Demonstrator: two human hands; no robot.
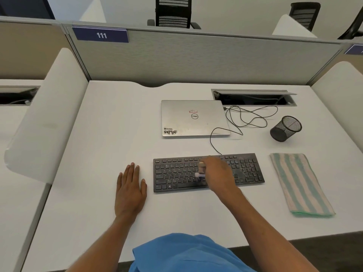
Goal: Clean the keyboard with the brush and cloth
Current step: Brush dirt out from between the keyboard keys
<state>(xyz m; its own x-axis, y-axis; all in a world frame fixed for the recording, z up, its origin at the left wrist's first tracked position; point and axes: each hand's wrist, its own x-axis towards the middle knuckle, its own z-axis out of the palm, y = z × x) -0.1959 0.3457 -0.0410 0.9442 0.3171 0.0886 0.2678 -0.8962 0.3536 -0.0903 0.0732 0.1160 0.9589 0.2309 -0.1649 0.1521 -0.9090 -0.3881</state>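
While the right hand [218,171] grips the small brush [201,170] over the middle keys of the keyboard [172,173], the left hand [130,190] lies flat with straight fingers on the counter [98,154] at the keyboard's 9 o'clock, holding nothing. The keyboard is probably light, rigid and apt to slide; brace its frame, not the keys. The striped cloth [300,183], folded at 3 o'clock, looks soft and limp; pinch a folded edge. Brush detail is blurred.
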